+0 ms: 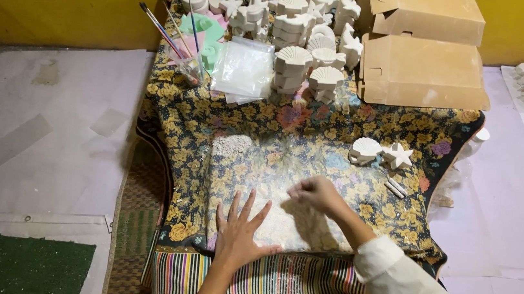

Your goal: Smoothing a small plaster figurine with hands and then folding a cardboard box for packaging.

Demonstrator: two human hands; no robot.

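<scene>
While we lean over the low tabletop (168, 118) draped in a dark floral cloth with yellow blossoms, both our hands rest on the clear plastic sheet (285, 169) spread across its middle, dusted with white powder. Our left hand (239, 229) lies flat on the near part of that sheet, its grip spread wide, fingers fanned and palm down, holding nothing. Our right hand (316, 195), in a cream sleeve, sits just beyond and to the right of the left one, fingertips drawn together and pressed down on the sheet; whether they pinch anything we cannot tell. A small heap of pale powder (231, 145) lies at the sheet's far left corner. Just past the sheet's far right corner sit a white plaster scallop shell (365, 151) and a white plaster starfish (398, 157), side by side and touching, with two short white sticks (395, 188) a little nearer to us. Farther back from the sheet stand stacks of white plaster shell and star casts (300, 34), a clear plastic bag (244, 68), paintbrushes in a clear cup (182, 44), and two flat brown cardboard boxes (423, 47). A striped cloth (266, 290) hangs below the sheet's near edge.
</scene>
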